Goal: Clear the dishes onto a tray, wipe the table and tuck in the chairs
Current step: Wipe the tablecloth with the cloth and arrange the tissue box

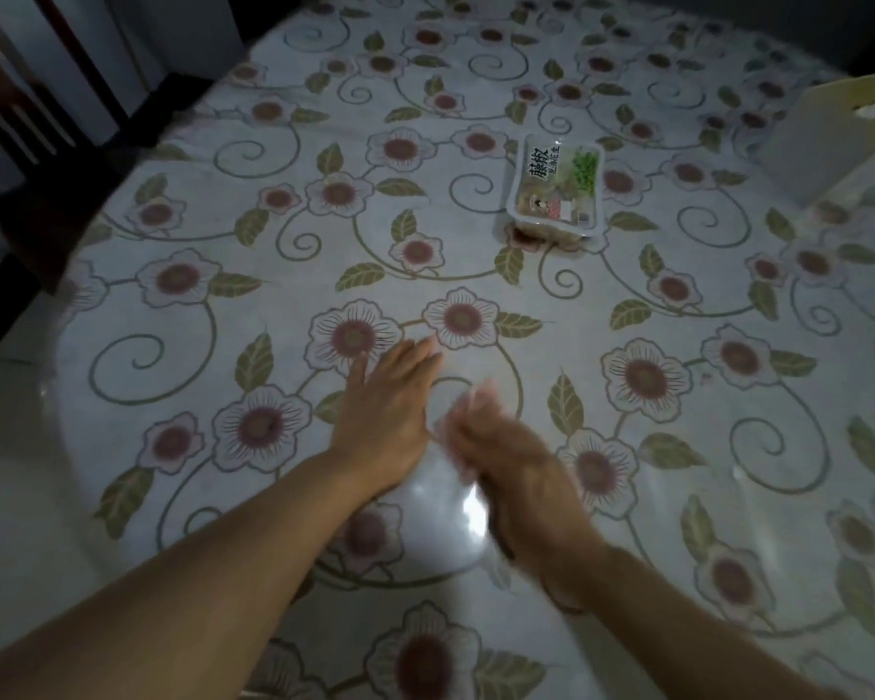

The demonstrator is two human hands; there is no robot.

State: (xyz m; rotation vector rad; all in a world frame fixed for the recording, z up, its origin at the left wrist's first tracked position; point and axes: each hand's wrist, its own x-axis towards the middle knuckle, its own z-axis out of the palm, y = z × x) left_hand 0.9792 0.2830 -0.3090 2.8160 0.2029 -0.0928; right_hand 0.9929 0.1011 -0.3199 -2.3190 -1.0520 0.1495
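left hand: your bare left hand lies flat on the table, fingers straight and together, grasping nothing
right hand: your right hand is smeared with motion blur; something pale and crumpled sits at its fingertips, maybe a wipe, but honestly can't tell what it is or whether the fingers are clenched on it
table: round table under a glossy flower-print plastic cloth, far edge cut off by the frame
packet: sealed rectangular plastic food packet with green print well beyond both hands
box: pale cardboard box, cropped at the right edge
chair: dark wooden chair top left, mostly lost in shadow
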